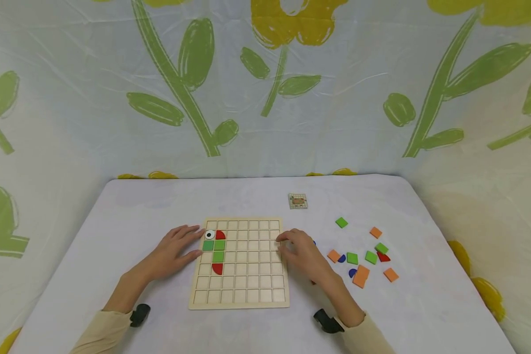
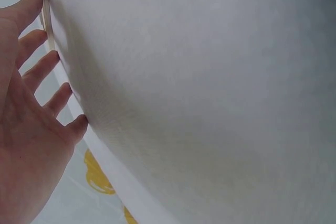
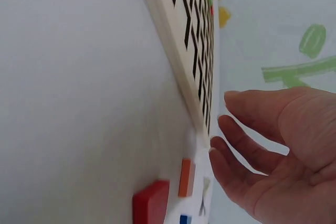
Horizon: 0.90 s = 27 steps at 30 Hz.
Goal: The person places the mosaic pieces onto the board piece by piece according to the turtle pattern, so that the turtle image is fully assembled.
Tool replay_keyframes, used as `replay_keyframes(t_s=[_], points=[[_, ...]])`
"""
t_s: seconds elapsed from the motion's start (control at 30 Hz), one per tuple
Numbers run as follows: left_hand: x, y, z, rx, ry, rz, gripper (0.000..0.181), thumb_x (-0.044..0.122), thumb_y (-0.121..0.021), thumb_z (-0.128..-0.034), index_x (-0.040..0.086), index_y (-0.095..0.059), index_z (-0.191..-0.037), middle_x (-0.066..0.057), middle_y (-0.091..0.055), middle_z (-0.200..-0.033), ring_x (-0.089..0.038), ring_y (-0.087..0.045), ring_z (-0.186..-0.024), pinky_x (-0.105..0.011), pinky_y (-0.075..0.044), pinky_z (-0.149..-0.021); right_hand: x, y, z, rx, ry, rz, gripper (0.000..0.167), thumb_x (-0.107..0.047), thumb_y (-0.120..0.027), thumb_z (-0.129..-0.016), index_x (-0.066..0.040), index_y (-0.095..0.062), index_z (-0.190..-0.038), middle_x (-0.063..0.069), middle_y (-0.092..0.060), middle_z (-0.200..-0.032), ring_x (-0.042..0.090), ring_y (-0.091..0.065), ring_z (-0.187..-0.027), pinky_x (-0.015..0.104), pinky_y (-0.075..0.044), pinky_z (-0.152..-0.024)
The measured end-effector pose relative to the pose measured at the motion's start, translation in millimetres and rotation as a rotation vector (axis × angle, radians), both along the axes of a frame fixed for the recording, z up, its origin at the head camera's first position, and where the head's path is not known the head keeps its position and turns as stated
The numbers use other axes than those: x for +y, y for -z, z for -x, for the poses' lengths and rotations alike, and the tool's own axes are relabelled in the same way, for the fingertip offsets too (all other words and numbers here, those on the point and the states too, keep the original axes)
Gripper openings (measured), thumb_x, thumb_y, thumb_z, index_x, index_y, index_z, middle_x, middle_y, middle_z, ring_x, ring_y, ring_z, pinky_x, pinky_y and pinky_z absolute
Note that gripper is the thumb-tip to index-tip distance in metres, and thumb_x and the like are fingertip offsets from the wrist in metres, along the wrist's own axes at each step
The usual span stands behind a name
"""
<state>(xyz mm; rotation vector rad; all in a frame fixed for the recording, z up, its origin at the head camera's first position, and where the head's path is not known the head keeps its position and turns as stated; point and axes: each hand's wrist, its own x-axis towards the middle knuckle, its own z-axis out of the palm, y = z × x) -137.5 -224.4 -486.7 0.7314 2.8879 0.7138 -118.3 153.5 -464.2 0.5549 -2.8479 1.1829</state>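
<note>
A pale wooden grid board (image 1: 253,282) lies flat on the table. In its upper left cells are a round white eye piece (image 1: 210,235), a red rounded piece (image 1: 220,235), several green squares (image 1: 219,256) and a second red rounded piece (image 1: 217,269). My left hand (image 1: 170,253) rests at the board's left edge, fingers extended, thumb by the rim; in the left wrist view the hand (image 2: 37,114) holds nothing. Beside the right edge is my right hand (image 1: 305,253), fingertips near the rim. The right wrist view shows that hand (image 3: 278,150) with loosely bent fingers and nothing between them.
Right of the board lie scattered loose pieces: orange squares (image 1: 391,275), green squares (image 1: 341,222), blue half-rounds (image 1: 352,273) and a red piece (image 1: 383,256). A small picture card (image 1: 298,201) lies behind the board. Flower-printed cloth (image 1: 345,137) hangs behind the table.
</note>
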Motion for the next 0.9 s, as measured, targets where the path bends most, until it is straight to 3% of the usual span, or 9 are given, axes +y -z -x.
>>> replay_keyframes(t_s=[0.13, 0.37, 0.73, 0.9], points=[[-0.4, 0.2, -0.4, -0.001, 0.0, -0.001, 0.059, 0.038, -0.065, -0.1023, 0.012, -0.05, -0.153, -0.015, -0.044, -0.158, -0.044, -0.03, -0.146, -0.067, -0.029, -0.114, 12.9, 2.6, -2.8, 0.01, 0.025, -0.024, 0.018, 0.001, -0.074, -0.092, -0.003, -0.074, -0.109, 0.008, -0.069, -0.105, 0.026, -0.058, -0.095, 0.038, -0.052, -0.082], [-0.9, 1.5, 0.1, 0.002, 0.001, -0.005, 0.059, 0.038, -0.065, -0.1024, 0.012, -0.05, -0.154, -0.016, -0.044, -0.158, -0.044, -0.029, -0.147, -0.068, -0.028, -0.115, 29.6, 7.3, -7.5, -0.024, 0.091, -0.099, 0.022, 0.001, -0.077, -0.09, -0.004, -0.075, -0.111, 0.008, -0.07, -0.109, 0.025, -0.061, -0.103, 0.044, -0.054, -0.093], [0.0, -0.9, -1.4, -0.01, -0.008, -0.003, 0.06, 0.038, -0.065, -0.102, 0.011, -0.05, -0.154, -0.016, -0.043, -0.158, -0.045, -0.028, -0.147, -0.068, -0.027, -0.115, 40.6, 5.4, -11.3, -0.036, 0.063, -0.135, 0.02, 0.002, -0.078, -0.088, -0.003, -0.076, -0.108, 0.002, -0.067, -0.097, 0.018, -0.055, -0.089, 0.034, -0.054, -0.08], [0.5, -0.3, -0.8, -0.012, -0.003, -0.009, 0.06, 0.038, -0.065, -0.1023, 0.011, -0.05, -0.154, -0.017, -0.043, -0.158, -0.045, -0.027, -0.147, -0.068, -0.026, -0.115, 41.5, 2.8, -10.6, -0.057, 0.077, -0.122, 0.02, 0.001, -0.078, -0.089, -0.003, -0.076, -0.108, 0.001, -0.063, -0.094, 0.016, -0.055, -0.087, 0.032, -0.056, -0.08]])
